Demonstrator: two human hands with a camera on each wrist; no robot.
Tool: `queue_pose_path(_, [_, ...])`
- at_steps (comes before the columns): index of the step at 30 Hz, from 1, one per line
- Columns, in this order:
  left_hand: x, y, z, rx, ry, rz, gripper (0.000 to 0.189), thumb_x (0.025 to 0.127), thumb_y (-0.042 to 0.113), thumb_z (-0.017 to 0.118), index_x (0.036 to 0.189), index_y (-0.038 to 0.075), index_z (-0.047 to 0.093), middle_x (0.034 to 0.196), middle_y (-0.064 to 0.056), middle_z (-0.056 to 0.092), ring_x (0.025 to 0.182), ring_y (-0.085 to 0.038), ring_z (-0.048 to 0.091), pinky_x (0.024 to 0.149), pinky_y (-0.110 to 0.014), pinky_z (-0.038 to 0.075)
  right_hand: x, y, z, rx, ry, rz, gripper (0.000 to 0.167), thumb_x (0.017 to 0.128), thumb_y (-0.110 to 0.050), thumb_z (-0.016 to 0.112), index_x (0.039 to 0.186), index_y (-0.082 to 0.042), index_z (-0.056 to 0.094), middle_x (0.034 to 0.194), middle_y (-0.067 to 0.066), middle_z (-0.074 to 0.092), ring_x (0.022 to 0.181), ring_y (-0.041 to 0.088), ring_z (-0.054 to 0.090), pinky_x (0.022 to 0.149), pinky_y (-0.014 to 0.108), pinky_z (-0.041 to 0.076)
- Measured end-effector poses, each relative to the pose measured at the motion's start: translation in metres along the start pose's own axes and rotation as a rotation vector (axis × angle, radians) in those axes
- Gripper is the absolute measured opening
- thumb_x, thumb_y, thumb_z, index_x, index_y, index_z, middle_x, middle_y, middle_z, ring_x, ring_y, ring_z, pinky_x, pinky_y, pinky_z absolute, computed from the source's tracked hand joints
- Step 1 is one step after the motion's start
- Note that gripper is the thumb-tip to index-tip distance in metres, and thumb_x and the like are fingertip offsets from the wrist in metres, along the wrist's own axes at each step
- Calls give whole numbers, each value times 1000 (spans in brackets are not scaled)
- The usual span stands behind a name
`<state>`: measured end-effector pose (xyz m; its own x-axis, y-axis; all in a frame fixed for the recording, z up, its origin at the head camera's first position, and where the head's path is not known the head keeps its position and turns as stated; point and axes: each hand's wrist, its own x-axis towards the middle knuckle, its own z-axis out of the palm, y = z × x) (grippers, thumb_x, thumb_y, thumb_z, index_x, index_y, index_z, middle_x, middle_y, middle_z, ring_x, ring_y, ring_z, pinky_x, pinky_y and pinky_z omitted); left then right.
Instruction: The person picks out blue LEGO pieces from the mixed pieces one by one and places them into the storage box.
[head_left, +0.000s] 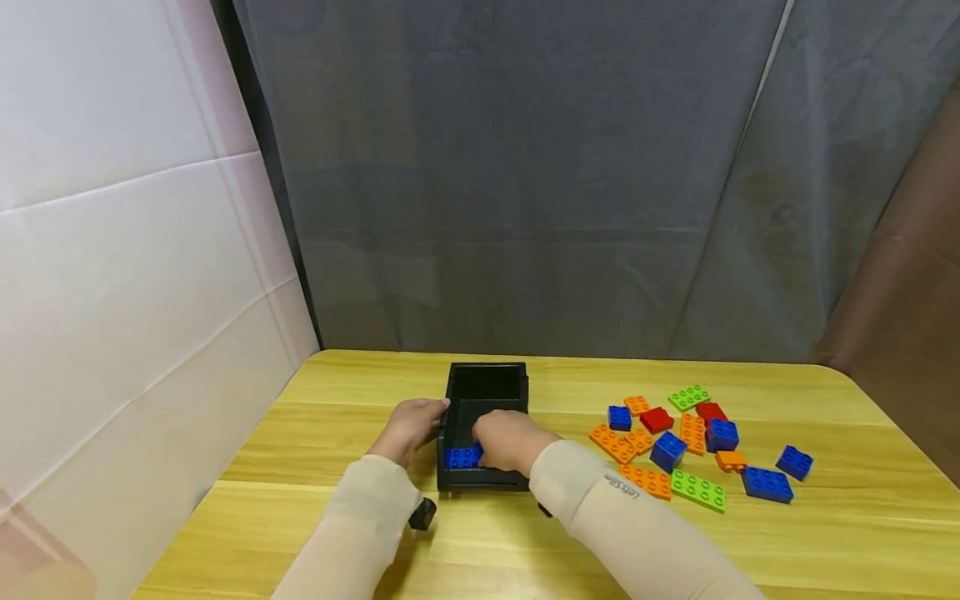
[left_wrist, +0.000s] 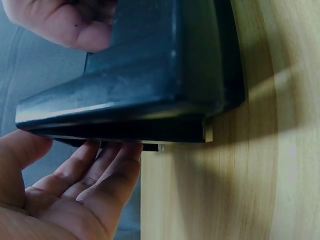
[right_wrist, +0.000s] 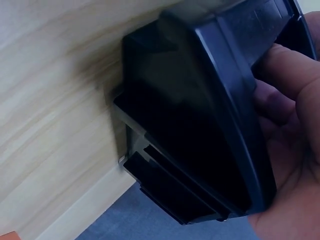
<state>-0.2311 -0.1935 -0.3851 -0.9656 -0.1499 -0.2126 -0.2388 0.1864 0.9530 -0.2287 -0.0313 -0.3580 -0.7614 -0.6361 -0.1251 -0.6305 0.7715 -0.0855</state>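
A black open-topped bin stands on the table. Blue bricks lie inside it at the near end. On the bin's left side, my left hand touches the outer wall; the left wrist view shows its fingers nearly straight under the rim. My right hand reaches over the right wall into the bin, bent fingers down beside the blue bricks. The bin's wall hides those fingertips in the right wrist view, so whether they pinch a brick cannot be seen.
Right of the bin, loose bricks are scattered: several orange and blue ones, red ones and green ones. A grey curtain hangs behind the wooden table; a white sheet hangs at left.
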Motion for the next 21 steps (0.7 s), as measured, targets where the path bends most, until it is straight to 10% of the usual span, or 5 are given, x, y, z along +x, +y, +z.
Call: queue_pose_path(21, [0, 1, 1, 10, 20, 5, 38, 100, 17, 49, 121, -13, 58, 117, -25, 61, 105, -33, 61, 101, -49, 45, 10, 0, 0, -35, -134, 44, 13, 88, -26, 70, 98, -17, 73, 95, -4, 70, 75, 9, 58, 77, 32, 54])
